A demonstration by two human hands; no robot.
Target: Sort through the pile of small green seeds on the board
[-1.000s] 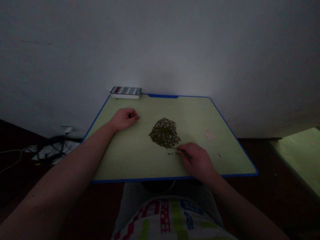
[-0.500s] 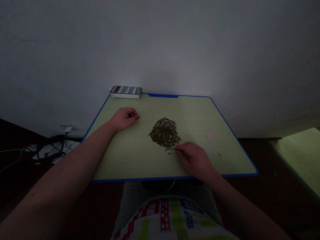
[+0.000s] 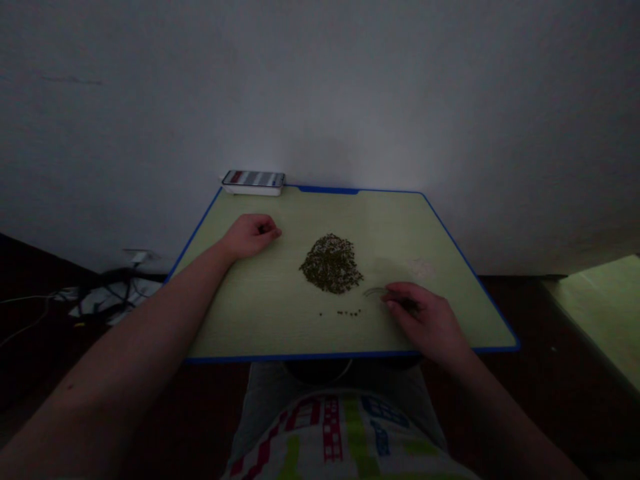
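Right of centre on the pale green blue-edged table (image 3: 280, 320), the right hand (image 3: 425, 320) is pinching thin metal tweezers (image 3: 383, 294) beside the loose, light heap of small green beans (image 3: 331, 264), each bean likely slippery, best nipped across its middle, while the left hand (image 3: 249, 236) is resting curled, holding nothing visible.

Dim room: bare grey wall (image 3: 320, 87) behind a blue-edged green table (image 3: 280, 320).

My right hand (image 3: 429, 320) is pinching a thin metal tool, tweezers I think (image 3: 381, 292), though it's too blurry to be sure, tip pointing left just past the pile of tiny dark green beans (image 3: 331, 264) heaped mid-table. A few loose beans (image 3: 345, 312) sit in a short row just in front of the pile.
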